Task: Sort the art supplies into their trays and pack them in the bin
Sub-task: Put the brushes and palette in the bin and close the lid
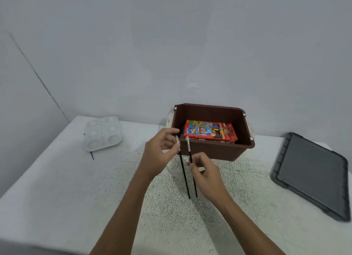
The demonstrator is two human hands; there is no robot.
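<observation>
Packing is proceeding: left hand is pinching one paintbrush, right hand is pinching the other paintbrush, just before the brown bin near the desk's back edge, likely needing lowering inside.

Just in front of the brown bin (a red crayon box lies inside), the left hand pinches one black paintbrush and the right hand pinches a second paintbrush. A white palette lies left of the bin and a grey lid right of it.

The speckled white table before me carries a brown bin at the back, a white palette far left resting on a thin blue stick, and a grey lid lying flat on my right.
</observation>
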